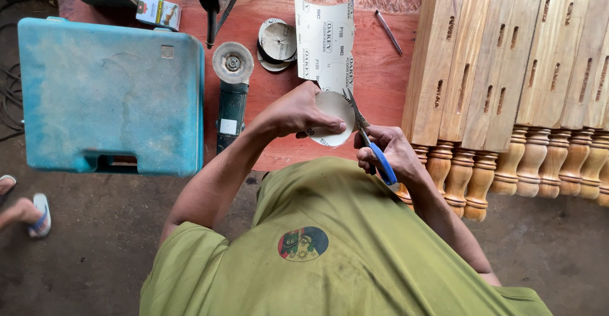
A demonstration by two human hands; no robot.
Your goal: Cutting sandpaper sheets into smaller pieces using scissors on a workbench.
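Observation:
My left hand (pixel 299 113) grips a sheet of sandpaper (pixel 325 43), pale backing side up, pinching a round part of it (pixel 335 110) near the table's front edge. My right hand (pixel 388 154) holds blue-handled scissors (pixel 371 144), whose blades (pixel 352 103) bite into the sandpaper along the round outline. The rest of the sheet lies curling on the reddish wooden table (pixel 380 68).
A green angle grinder (pixel 231 94) lies left of my hands, beside a blue plastic tool case (pixel 111 94). Round sanding discs (pixel 277 43), a nail (pixel 387 32) and a small box (pixel 158 11) lie further back. Several turned wooden posts (pixel 507 87) are stacked at right. Another person's sandalled foot (pixel 28 213) is at far left.

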